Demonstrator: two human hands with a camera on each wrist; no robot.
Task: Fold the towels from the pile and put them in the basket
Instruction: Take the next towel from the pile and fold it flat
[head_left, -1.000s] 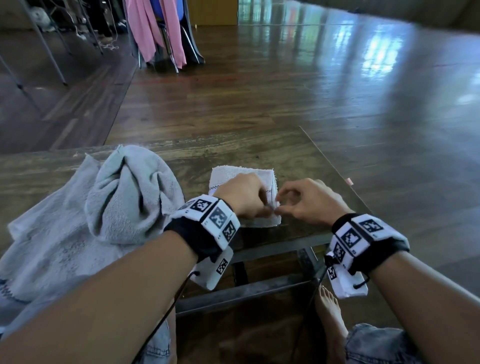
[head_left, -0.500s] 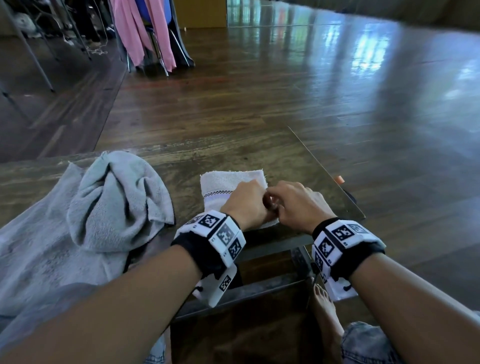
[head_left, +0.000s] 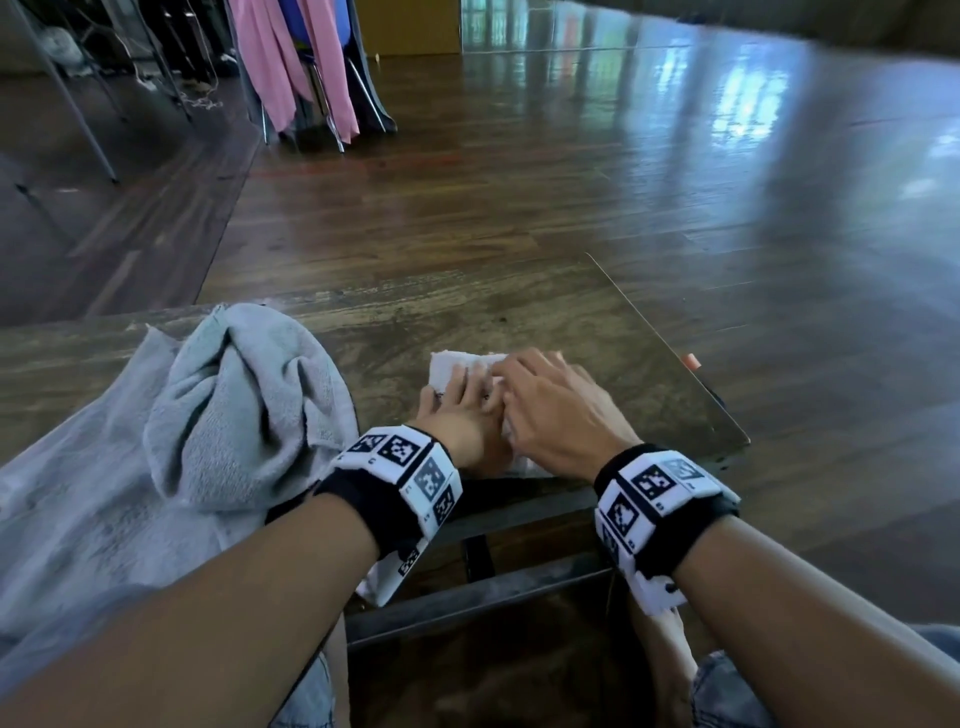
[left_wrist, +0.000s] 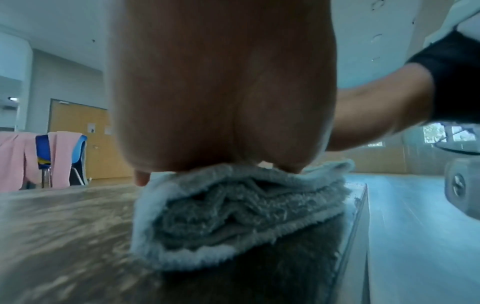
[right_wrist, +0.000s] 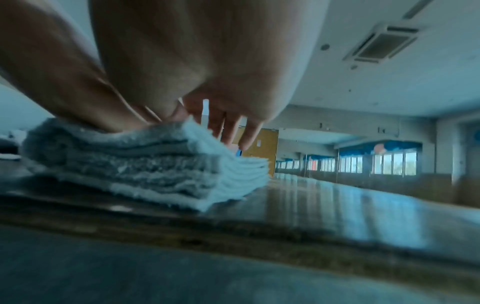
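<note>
A small white towel (head_left: 457, 366), folded into a thick stack of layers, lies on the wooden table (head_left: 519, 312) near its front edge. My left hand (head_left: 457, 405) lies flat on the towel's left part and presses it down. My right hand (head_left: 545, 395) covers its right part with the fingers stretched forward. In the left wrist view the palm bears on the folded towel (left_wrist: 233, 216). In the right wrist view the towel (right_wrist: 145, 164) shows its stacked edges under straight fingers (right_wrist: 233, 133). A crumpled grey towel pile (head_left: 208, 415) lies to the left. No basket is in view.
The table's right edge (head_left: 675, 358) runs close by my right hand, with a small orange thing (head_left: 691, 360) on it. A metal frame (head_left: 493, 592) sits under the table front. Chairs draped with pink cloth (head_left: 291, 67) stand far back on the wooden floor.
Both hands had curled fingers at the towel's near edge; now they have moved forward and lie flat on top of it. The towel shows a smaller patch than before.
</note>
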